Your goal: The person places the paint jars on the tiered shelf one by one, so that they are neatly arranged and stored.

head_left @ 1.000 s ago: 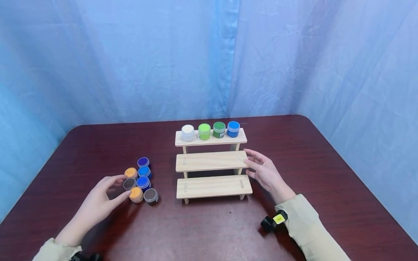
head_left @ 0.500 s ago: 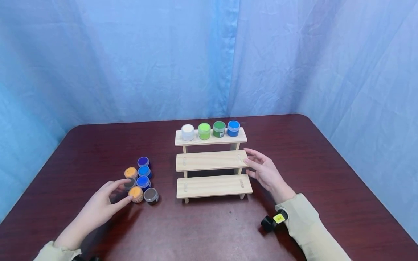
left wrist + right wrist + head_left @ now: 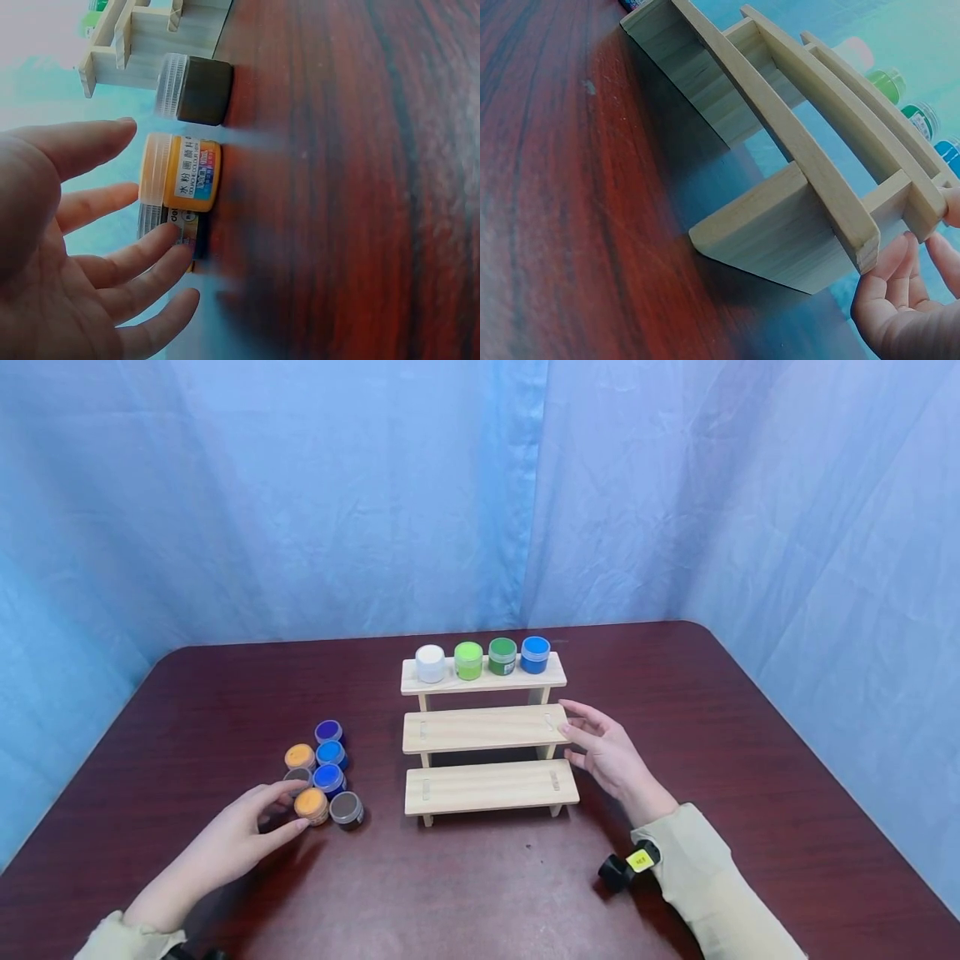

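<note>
"Where's the left hand [image 3: 240, 837]?"
"Spread loosely about the near orange jar [image 3: 311, 806], with a grey jar [image 3: 347, 809] just right of it."
"And the right hand [image 3: 609, 764]?"
"Gripping the wooden stand [image 3: 491, 787] by its middle shelf [image 3: 483, 730]."
"Top shelf [image 3: 483, 686]?"
"White jar [image 3: 431, 665], lime jar [image 3: 468, 662], green jar [image 3: 502, 658], blue jar [image 3: 536, 657], in a row."

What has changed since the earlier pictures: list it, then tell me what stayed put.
The left hand drew back and slightly right; its fingers, spread, are now close beside the front orange gouache jar. Nothing was visibly taken hold of or let go. The right hand still holds the right end of the middle shelf of the wooden stand; the jars on table and top shelf stayed put.
</note>
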Demonstrator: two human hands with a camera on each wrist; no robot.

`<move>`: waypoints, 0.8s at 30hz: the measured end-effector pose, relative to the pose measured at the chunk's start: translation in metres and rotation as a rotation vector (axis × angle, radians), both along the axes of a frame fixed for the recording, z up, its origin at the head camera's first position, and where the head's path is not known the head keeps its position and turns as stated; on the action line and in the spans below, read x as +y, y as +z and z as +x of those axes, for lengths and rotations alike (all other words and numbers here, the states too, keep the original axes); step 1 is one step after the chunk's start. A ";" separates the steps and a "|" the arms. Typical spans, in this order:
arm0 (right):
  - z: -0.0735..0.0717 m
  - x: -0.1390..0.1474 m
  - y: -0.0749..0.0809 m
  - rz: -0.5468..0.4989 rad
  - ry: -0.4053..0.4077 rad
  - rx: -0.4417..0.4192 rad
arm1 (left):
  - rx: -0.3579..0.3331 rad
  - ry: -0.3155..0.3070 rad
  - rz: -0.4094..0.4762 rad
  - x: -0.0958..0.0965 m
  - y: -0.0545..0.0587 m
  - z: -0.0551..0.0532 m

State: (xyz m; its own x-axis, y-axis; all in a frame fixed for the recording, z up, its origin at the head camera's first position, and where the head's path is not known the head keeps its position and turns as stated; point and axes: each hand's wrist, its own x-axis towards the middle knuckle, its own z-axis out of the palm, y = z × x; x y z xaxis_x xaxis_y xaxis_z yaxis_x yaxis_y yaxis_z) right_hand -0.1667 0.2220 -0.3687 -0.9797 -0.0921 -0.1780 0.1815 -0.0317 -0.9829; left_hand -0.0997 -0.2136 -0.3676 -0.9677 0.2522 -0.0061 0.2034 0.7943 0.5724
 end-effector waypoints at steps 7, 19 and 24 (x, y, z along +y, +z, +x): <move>0.000 0.000 0.000 -0.002 0.002 0.002 | 0.012 -0.009 0.013 0.000 -0.003 0.000; 0.000 -0.001 0.000 0.003 0.003 0.004 | 0.011 0.003 0.025 0.000 -0.007 0.001; 0.001 -0.001 0.000 0.017 0.001 0.005 | 0.034 0.025 0.030 0.001 -0.008 0.000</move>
State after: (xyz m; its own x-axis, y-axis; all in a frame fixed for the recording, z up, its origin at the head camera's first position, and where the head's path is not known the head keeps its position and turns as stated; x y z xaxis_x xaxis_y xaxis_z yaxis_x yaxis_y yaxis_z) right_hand -0.1656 0.2214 -0.3684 -0.9805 -0.0897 -0.1751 0.1771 -0.0151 -0.9841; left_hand -0.0995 -0.2121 -0.3759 -0.9732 0.2274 0.0345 0.2037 0.7822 0.5888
